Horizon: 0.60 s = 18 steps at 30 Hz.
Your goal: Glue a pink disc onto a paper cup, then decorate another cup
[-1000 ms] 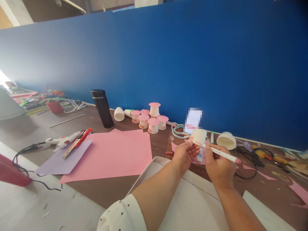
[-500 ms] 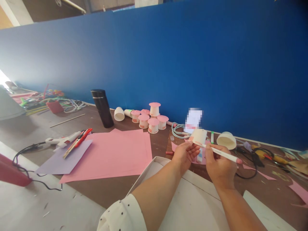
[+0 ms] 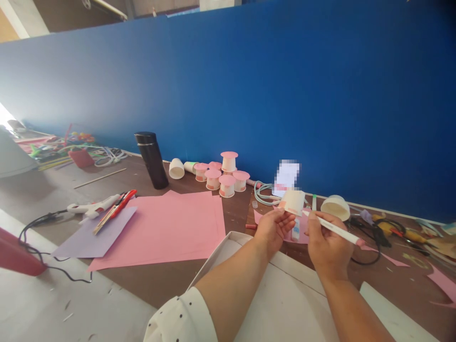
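Note:
My left hand pinches a small white paper cup and holds it up above a pink paper cutout on the brown table. My right hand is closed around a white marker pen with a pink end; its tip sits just right of the cup, a small gap between them. Both forearms reach over a white cardboard box at the near edge.
Large pink sheet and lilac sheet lie left, with a glue gun and red cutter. A black flask, several pink-topped cups, a white bowl and cables line the blue partition.
The pen has drawn back a little to the right, its tip coming off the cup. My left hand raised the cup slightly.

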### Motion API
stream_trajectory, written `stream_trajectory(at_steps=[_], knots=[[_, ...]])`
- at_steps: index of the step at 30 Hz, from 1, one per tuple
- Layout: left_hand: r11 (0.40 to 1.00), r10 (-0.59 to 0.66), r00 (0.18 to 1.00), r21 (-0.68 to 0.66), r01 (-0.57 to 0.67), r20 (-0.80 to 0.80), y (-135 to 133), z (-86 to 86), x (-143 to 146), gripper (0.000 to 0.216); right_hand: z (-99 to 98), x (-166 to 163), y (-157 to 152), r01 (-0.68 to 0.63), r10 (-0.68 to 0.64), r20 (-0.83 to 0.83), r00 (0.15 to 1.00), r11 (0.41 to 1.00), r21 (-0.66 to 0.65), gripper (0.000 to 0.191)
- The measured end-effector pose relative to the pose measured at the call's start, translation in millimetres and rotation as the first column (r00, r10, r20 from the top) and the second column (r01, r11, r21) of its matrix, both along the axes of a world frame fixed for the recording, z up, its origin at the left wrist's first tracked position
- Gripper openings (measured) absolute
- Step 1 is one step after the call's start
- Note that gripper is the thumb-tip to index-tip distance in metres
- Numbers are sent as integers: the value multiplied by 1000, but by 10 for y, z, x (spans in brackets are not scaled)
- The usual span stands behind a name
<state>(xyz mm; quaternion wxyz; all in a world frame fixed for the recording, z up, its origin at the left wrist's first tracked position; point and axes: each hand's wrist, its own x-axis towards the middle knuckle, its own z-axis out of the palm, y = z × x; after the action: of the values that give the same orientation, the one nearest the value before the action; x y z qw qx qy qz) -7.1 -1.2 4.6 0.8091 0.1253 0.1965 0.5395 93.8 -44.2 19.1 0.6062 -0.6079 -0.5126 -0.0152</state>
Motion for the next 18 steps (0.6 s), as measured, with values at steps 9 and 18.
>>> stream_trajectory(at_steps=[9, 18], knots=[[1000, 8, 998, 6, -8, 65, -17, 32, -32, 11, -105, 125, 207, -203, 36, -793, 609, 973, -112, 35], [993, -102, 995, 58, 100, 24, -21, -6, -28, 11, -87, 175, 237, -480, 173, -958, 229, 876, 43, 13]])
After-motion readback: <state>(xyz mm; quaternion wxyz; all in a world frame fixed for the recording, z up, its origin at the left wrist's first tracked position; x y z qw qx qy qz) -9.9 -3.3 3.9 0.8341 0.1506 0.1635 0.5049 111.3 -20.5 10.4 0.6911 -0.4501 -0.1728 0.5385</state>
